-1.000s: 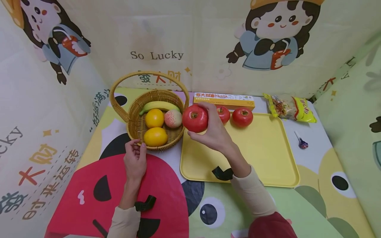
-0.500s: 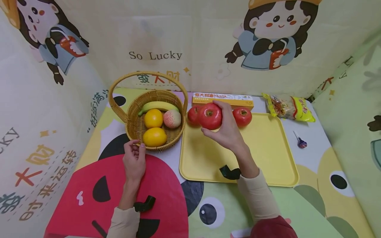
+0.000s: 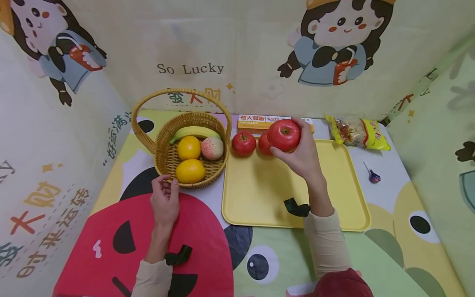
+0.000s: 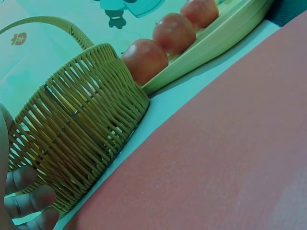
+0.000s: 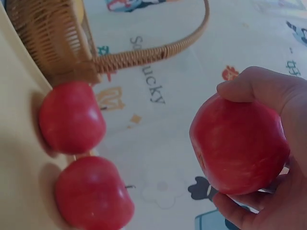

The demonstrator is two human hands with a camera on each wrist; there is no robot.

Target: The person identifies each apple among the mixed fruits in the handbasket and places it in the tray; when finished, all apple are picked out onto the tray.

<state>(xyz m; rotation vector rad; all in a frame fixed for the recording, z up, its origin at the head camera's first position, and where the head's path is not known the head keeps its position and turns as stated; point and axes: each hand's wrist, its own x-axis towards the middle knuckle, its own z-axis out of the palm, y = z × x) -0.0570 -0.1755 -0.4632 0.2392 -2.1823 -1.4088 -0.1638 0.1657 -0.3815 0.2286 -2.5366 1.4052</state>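
In the head view my right hand holds a red apple above the far part of the yellow tray, thumb on one side and fingers on the other. Below it, a second apple is partly hidden; a third apple sits at the tray's far left corner. The right wrist view shows the held apple off the tray. My left hand grips the near rim of the wicker basket between thumb and forefinger. Its other fingers curl loosely beside the basket wall.
Inside the basket lie a banana, an orange, a peach and an oval yellow-orange fruit. Behind the tray stands a pasta box. A snack bag and a lollipop lie to the right.
My right hand has carried the apple rightward from beside the basket to over the tray, uncovering the leftmost apple. The left hand stays at the basket rim.
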